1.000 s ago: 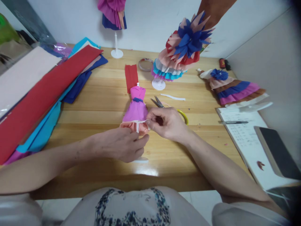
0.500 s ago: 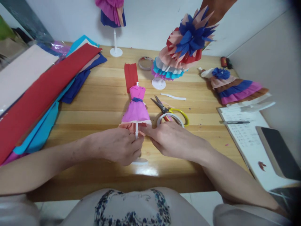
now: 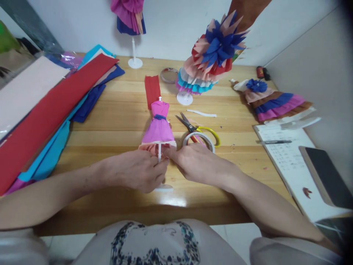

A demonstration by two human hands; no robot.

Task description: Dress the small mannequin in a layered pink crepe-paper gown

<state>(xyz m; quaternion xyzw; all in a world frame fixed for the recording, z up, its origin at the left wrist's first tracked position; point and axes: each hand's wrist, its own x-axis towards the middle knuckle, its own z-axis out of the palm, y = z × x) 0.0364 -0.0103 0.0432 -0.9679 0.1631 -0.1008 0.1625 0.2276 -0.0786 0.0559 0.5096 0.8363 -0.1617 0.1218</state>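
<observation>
A small dress form wears a pink crepe paper dress (image 3: 159, 131) with a dark blue waistband (image 3: 160, 117). It leans away from me on a white stand pole (image 3: 159, 152), and part of its round base (image 3: 164, 187) shows below my left hand. Under the pink skirt runs a peach paper frill (image 3: 149, 147). My left hand (image 3: 142, 172) is closed at the frill's left side, its curled fingers close by the pole. From the right, my right hand (image 3: 197, 162) pinches the frill's other side. The fingertips of both hands are partly hidden.
Scissors (image 3: 191, 127) and a tape roll (image 3: 184, 139) lie right of the dress. Behind it are a red paper strip (image 3: 152, 90) and another tape roll (image 3: 168, 75). Folded crepe paper (image 3: 55, 106) covers the left. Finished paper dresses (image 3: 205, 68) stand behind; a notebook (image 3: 286, 162) and phone (image 3: 328, 175) lie right.
The view has shifted slightly. Both hands stay at the frill, with the right fingertips moved only a little; the dress holds its place.
</observation>
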